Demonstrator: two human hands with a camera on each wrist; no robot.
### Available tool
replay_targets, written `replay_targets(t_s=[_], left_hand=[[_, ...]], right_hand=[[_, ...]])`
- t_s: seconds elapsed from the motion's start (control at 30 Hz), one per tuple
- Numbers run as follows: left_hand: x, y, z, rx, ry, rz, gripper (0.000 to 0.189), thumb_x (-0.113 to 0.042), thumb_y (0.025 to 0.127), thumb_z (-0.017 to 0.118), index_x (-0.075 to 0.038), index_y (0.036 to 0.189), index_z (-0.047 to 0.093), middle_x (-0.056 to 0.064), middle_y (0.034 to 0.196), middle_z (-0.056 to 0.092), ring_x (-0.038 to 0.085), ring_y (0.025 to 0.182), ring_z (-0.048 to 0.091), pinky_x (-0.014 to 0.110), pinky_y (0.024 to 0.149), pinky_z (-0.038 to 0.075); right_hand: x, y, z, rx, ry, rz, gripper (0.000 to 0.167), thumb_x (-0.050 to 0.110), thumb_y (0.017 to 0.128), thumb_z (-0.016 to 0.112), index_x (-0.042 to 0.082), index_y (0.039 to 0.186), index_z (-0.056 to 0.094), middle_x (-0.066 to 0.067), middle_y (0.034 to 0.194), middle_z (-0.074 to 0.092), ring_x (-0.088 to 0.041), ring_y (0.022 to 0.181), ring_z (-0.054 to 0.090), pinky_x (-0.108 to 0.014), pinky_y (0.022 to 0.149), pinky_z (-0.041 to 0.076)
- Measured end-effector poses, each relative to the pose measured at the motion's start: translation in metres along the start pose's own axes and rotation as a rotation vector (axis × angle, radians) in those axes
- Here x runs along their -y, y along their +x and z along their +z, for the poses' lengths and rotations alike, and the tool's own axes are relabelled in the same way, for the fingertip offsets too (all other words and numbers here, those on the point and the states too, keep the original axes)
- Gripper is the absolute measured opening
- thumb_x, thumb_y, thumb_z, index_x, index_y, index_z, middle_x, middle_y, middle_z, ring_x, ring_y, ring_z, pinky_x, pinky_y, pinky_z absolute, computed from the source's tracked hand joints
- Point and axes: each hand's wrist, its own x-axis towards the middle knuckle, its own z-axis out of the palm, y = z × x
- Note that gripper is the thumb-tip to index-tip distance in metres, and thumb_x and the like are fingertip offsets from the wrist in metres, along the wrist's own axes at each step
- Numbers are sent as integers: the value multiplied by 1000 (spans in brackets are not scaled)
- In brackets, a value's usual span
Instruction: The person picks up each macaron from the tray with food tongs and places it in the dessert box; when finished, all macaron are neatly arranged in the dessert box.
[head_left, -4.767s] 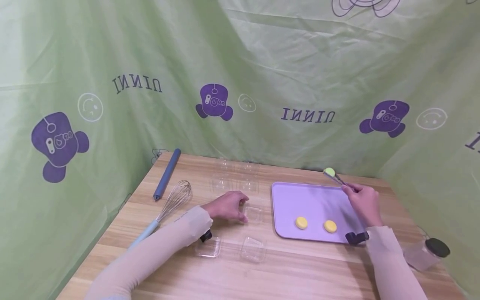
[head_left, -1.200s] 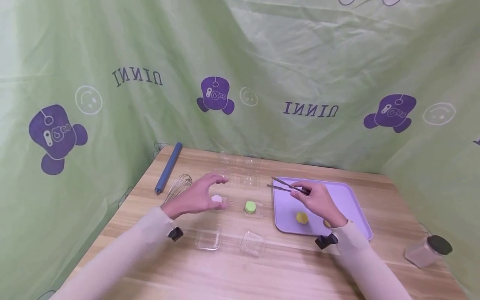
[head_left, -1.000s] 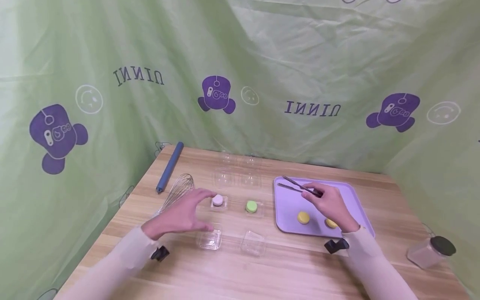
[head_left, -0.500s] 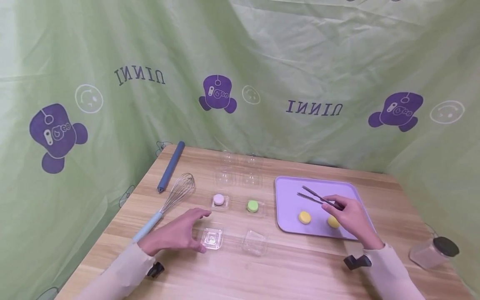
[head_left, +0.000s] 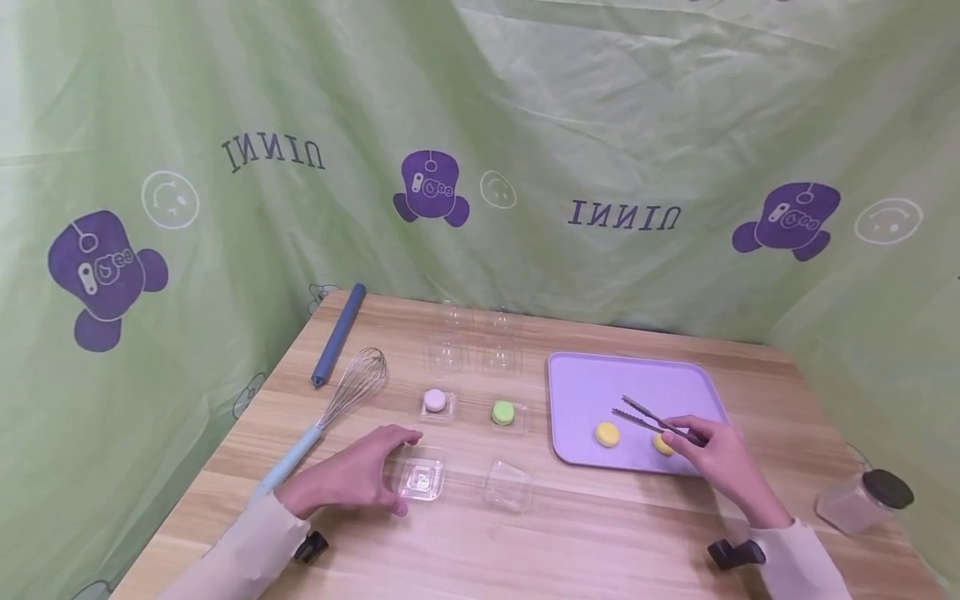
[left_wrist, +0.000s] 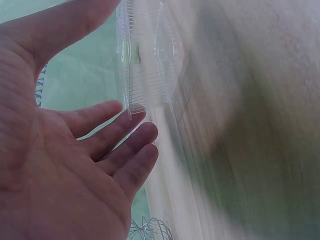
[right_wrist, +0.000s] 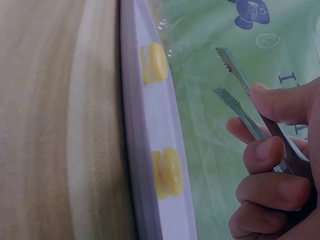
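My right hand (head_left: 716,458) holds metal tongs (right_wrist: 241,82) between thumb and fingers, their serrated tips apart with nothing between them. The tongs hover over the purple tray (head_left: 630,367), which bears two yellow macarons (head_left: 607,434); the right one is partly covered by the hand. My left hand (head_left: 356,475) curves loosely beside the front left clear plastic box (head_left: 422,478), thumb and fingers spread about its left side. In the left wrist view the fingertips lie right at the box's ridged wall (left_wrist: 142,65). Behind it, a pink macaron (head_left: 434,400) and a green macaron (head_left: 503,412) each sit in a clear box.
Another clear box (head_left: 507,486) stands front right of the group, with domed clear lids (head_left: 498,358) farther back. At left lie a whisk (head_left: 300,450) and a blue rolling pin (head_left: 339,335). A black-lidded jar (head_left: 862,502) stands at far right.
The green macaron, earlier in the tongs, now sits in a box. My right hand has drawn back over the tray with the tongs; my left hand has moved from the back boxes to the front left one.
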Motion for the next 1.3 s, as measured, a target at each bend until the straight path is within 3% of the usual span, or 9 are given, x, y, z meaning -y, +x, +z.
replay_targets(t_s=[0.1,0.27,0.5,0.8,1.07,1.17,1.3], left_hand=[[0,-1,1,-12,21,18,99,-32,61,93,-2,144,49,14,140,58,36,132,54,59,115,43],[0,-2,0,-27,42,36,97,-31,62,93,-2,143,50,13,140,59,36,131,55,60,115,44],[2,-1,0,-32,47,23,88,-26,64,92,-2,140,54,12,137,61,36,130,57,59,114,45],[2,0,2,-60,27,-22,82,-27,64,93,-6,135,59,9,133,64,36,127,59,59,112,46],[1,3,3,-81,54,-25,81,-32,65,93,-7,135,60,10,134,64,36,128,59,58,112,46],[1,4,3,-86,70,-12,80,-32,65,92,-6,134,60,10,133,65,36,127,59,58,111,47],[1,6,3,-79,68,-7,80,-33,66,92,-5,134,60,10,131,65,35,126,60,58,111,48]], right_hand=[[-3,-3,2,8,-30,16,29,27,90,77,8,111,76,2,77,71,2,70,52,-19,61,43],[-6,-6,8,-5,-59,5,27,29,88,78,11,108,78,8,65,56,-1,65,46,-21,56,38],[-7,-10,15,-15,-109,-19,21,28,87,79,15,103,79,11,59,42,-2,59,39,-22,51,31],[-4,-11,19,42,-121,4,23,28,87,79,14,104,79,4,75,64,-6,71,47,-20,59,34],[-5,-12,26,51,-222,-17,26,32,87,78,15,106,78,7,60,35,-9,58,36,-22,52,27],[-4,-12,28,51,-244,-28,28,34,87,77,15,107,77,6,60,41,-12,61,41,-22,53,28],[-3,-11,31,27,-260,-57,25,32,86,78,15,104,79,2,68,63,-14,65,49,-23,57,34]])
